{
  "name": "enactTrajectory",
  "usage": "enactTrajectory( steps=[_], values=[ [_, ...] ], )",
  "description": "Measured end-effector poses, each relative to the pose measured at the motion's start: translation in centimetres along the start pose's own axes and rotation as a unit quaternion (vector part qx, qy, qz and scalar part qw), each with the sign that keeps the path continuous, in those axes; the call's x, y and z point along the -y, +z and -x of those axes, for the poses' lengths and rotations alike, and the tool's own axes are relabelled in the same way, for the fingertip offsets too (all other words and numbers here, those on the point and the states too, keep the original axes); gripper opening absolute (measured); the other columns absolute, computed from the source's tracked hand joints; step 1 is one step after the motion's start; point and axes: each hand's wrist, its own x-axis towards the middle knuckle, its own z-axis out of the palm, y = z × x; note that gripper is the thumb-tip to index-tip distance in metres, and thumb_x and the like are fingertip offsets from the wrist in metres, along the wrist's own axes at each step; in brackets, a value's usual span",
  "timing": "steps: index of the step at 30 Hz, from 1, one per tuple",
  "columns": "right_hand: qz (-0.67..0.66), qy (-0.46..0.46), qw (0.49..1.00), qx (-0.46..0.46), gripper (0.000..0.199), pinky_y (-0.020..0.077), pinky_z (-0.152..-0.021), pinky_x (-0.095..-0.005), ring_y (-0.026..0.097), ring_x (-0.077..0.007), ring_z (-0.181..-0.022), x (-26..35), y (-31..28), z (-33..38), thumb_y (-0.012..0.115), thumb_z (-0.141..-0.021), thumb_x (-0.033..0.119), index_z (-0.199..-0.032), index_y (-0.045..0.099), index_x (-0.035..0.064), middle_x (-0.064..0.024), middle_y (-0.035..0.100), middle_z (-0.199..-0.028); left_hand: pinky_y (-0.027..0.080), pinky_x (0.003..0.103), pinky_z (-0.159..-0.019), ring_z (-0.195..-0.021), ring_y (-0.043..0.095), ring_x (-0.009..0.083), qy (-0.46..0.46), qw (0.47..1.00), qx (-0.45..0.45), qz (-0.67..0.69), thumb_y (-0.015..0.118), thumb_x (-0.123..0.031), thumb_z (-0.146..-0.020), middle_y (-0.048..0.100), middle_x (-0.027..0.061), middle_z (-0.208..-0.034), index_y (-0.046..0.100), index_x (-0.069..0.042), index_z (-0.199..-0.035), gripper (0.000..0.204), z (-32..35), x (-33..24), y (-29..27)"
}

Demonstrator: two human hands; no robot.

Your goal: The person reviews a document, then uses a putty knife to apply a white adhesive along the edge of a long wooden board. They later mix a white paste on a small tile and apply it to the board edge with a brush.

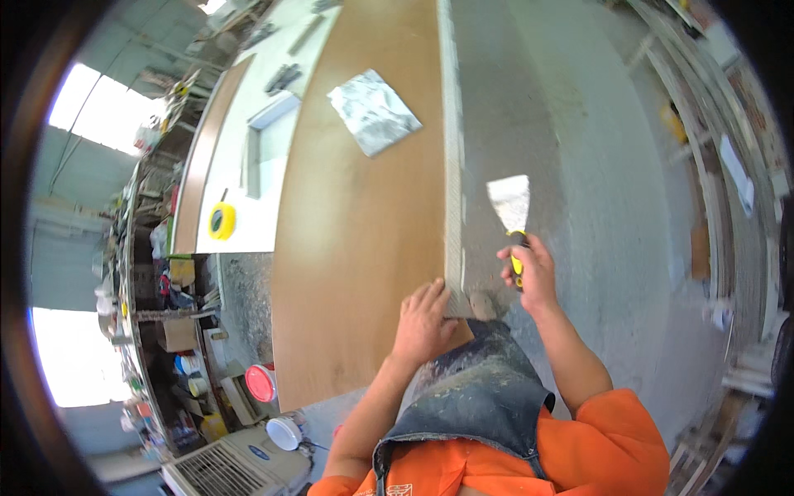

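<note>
My right hand [533, 273] grips a putty knife [517, 240] by its black and yellow handle, out to the right of the board. The knife's blade points away from me and is coated in white. My left hand [423, 321] lies on the near right corner of a long brown wooden board [347, 273], fingers extended toward its edge. A pale strip [452, 165] runs along the board's right edge. Farther up on the board sits a square, marbled white-and-grey slab [375, 113].
Left of the board, a white panel [269, 219] bears a yellow tape roll [222, 221] and an L-shaped white piece [255, 149]. A red-lidded bucket [260, 383], a white tub [284, 433] and a grey vented unit [240, 471] stand at lower left. Cluttered shelves [145, 248] line the left.
</note>
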Motion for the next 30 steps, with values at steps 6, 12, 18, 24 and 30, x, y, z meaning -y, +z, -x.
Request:
enactTrajectory(
  steps=[6,12,18,24,30],
  values=[
    [-0.017,0.162,0.961,0.223,0.016,0.0466,-0.048,-0.0269,0.060,-0.0148,-0.058,-0.6,15.2,-10.9,0.059,-0.101,0.021,-0.108,0.058,0.0065,-0.0081,0.068,-0.085,0.040,0.049,-0.113,-0.138,0.048,0.0377,-0.121,0.990,-0.070,0.023,0.078,-0.024,-0.082,0.052,0.0179,-0.150,0.058,-0.004,-0.139,0.063,5.9,0.3,-0.6],
    [-0.024,0.202,0.947,0.248,0.015,0.0493,-0.052,-0.0289,0.065,-0.0145,-0.064,-1.4,21.3,-15.0,0.062,-0.100,0.025,-0.105,0.059,0.0107,-0.0054,0.072,-0.089,0.041,0.050,-0.112,-0.134,0.052,0.0391,-0.236,0.957,-0.169,-0.001,0.079,-0.023,-0.082,0.058,0.0196,-0.143,0.062,-0.003,-0.134,0.058,14.2,1.8,-1.0],
    [0.043,0.227,0.933,0.275,0.017,0.0514,-0.060,-0.0268,0.066,-0.0127,-0.070,-5.8,17.0,-3.8,0.063,-0.100,0.023,-0.111,0.064,0.0099,-0.0042,0.072,-0.092,0.042,0.050,-0.111,-0.131,0.055,0.0392,-0.225,0.947,-0.225,0.042,0.079,-0.020,-0.084,0.062,0.0197,-0.138,0.065,-0.001,-0.129,0.051,19.4,4.3,0.0],
    [0.072,0.279,0.913,0.290,0.022,0.0534,-0.062,-0.0284,0.067,-0.0151,-0.073,-11.6,14.5,11.9,0.061,-0.101,0.018,-0.121,0.064,0.0074,-0.0070,0.072,-0.094,0.051,0.044,-0.102,-0.119,0.064,0.0375,-0.158,0.956,-0.216,0.121,0.077,-0.022,-0.088,0.068,0.0190,-0.127,0.067,-0.004,-0.127,0.044,26.8,6.6,-4.2],
    [0.117,0.293,0.896,0.313,0.024,0.0551,-0.065,-0.0274,0.069,-0.0151,-0.075,-16.1,18.0,23.2,0.063,-0.100,0.017,-0.122,0.064,0.0067,-0.0072,0.073,-0.096,0.055,0.044,-0.095,-0.112,0.068,0.0371,-0.183,0.942,-0.255,0.122,0.075,-0.022,-0.090,0.072,0.0177,-0.120,0.070,-0.007,-0.124,0.038,38.9,10.4,-5.8]
  ],
)
